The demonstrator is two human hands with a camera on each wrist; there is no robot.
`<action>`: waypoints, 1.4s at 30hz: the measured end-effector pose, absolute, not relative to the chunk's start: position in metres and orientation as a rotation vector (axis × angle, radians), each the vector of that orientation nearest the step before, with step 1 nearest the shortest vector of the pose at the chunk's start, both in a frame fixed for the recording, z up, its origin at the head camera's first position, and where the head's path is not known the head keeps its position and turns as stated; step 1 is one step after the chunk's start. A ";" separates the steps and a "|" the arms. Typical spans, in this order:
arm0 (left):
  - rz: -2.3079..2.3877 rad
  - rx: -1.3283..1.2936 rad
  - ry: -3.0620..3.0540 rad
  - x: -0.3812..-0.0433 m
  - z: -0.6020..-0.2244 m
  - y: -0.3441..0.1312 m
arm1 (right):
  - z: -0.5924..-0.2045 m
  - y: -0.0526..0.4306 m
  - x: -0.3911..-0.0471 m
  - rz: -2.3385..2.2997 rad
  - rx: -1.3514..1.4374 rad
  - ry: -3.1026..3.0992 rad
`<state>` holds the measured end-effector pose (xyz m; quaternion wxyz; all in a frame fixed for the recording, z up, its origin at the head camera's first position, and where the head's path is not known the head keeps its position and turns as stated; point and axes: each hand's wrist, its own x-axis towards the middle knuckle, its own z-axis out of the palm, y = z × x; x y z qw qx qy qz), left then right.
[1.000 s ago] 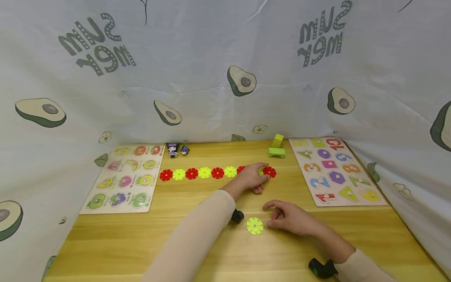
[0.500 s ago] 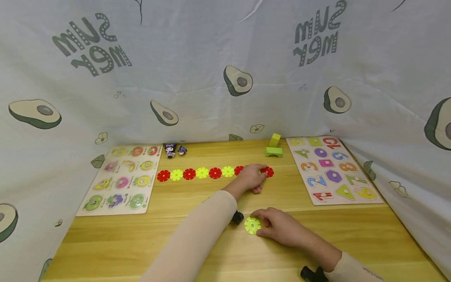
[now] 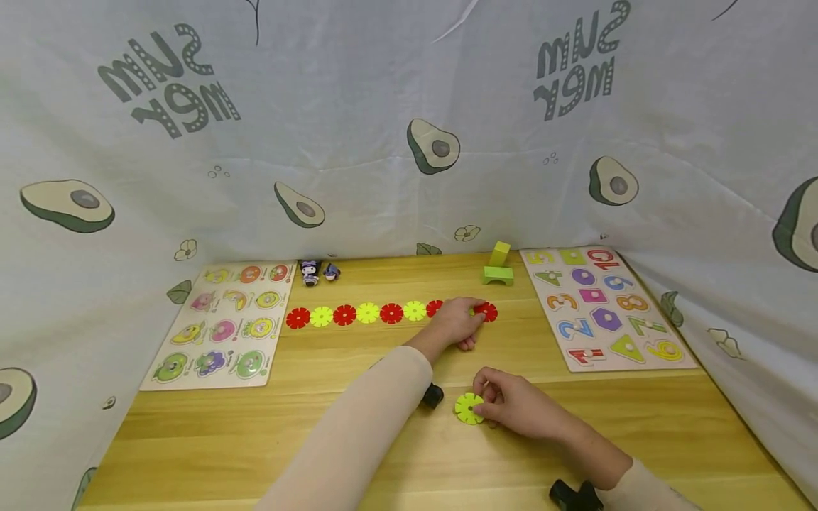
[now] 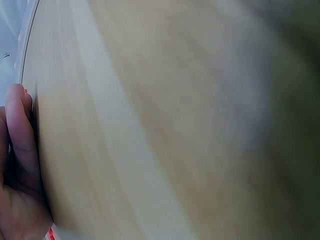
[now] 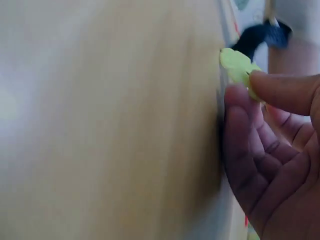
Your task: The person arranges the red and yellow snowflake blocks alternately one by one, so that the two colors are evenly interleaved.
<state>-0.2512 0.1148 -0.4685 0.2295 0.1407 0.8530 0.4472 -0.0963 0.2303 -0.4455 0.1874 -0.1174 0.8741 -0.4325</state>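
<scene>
A row of red and yellow-green slotted building discs (image 3: 344,315) lies across the table. At its right end my left hand (image 3: 455,321) stays low over the row, covering part of it. The index finger and thumb reach the edge of the last red disc (image 3: 489,312), beside a mostly hidden yellow-green one. In the left wrist view, the other fingers (image 4: 22,132) show curled near the wood. Nearer the front, my right hand (image 3: 520,404) pinches a separate yellow-green slotted disc (image 3: 469,409) by its right edge. The right wrist view shows that disc (image 5: 239,66) between thumb and finger.
A fruit puzzle board (image 3: 224,331) lies left and a number puzzle board (image 3: 601,319) right. Two small figurines (image 3: 310,272) and green blocks (image 3: 498,275) stand at the back, before an avocado-print curtain (image 3: 358,92). Black wrist cameras (image 3: 432,396) sit on both wrists.
My right hand has come left to the loose yellow-green disc, taken hold of it and shifted it slightly right. The left hand stays at the row, its fingertips drawn slightly back.
</scene>
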 end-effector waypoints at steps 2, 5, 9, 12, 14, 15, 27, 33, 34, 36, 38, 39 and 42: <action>1.227 0.383 2.351 -0.251 -0.468 0.115 | -0.444 0.238 -0.103 -1.297 -0.250 2.420; 1.226 0.375 2.353 -0.251 -0.467 0.116 | -0.441 0.252 -0.119 -1.357 -0.092 2.454; 1.232 0.362 2.348 -0.251 -0.468 0.115 | -0.439 0.272 -0.147 -1.339 0.080 2.588; 1.238 0.354 2.342 -0.252 -0.468 0.116 | -0.437 0.284 -0.167 -1.248 0.164 2.691; 1.236 0.348 2.345 -0.252 -0.469 0.115 | -0.437 0.290 -0.181 -1.179 0.212 2.733; 1.233 0.348 2.347 -0.253 -0.469 0.115 | -0.438 0.292 -0.187 -1.146 0.236 2.744; 1.236 0.375 2.366 -0.253 -0.472 0.117 | -0.442 0.304 -0.231 -1.025 0.337 2.713; 1.234 0.386 2.378 -0.251 -0.471 0.116 | -0.445 0.305 -0.234 -0.884 0.299 2.722; 1.235 0.389 2.380 -0.251 -0.470 0.115 | -0.445 0.305 -0.234 -0.877 0.292 2.728; 1.232 0.400 2.385 -0.250 -0.470 0.114 | -0.446 0.304 -0.232 -0.882 0.279 2.735; 1.229 0.417 2.393 -0.249 -0.470 0.113 | -0.445 0.304 -0.230 -0.891 0.264 2.749; 1.225 0.431 2.399 -0.248 -0.469 0.112 | -0.444 0.304 -0.228 -0.915 0.262 2.748; 1.224 0.464 2.414 -0.243 -0.469 0.109 | -0.438 0.303 -0.221 -1.014 0.257 2.734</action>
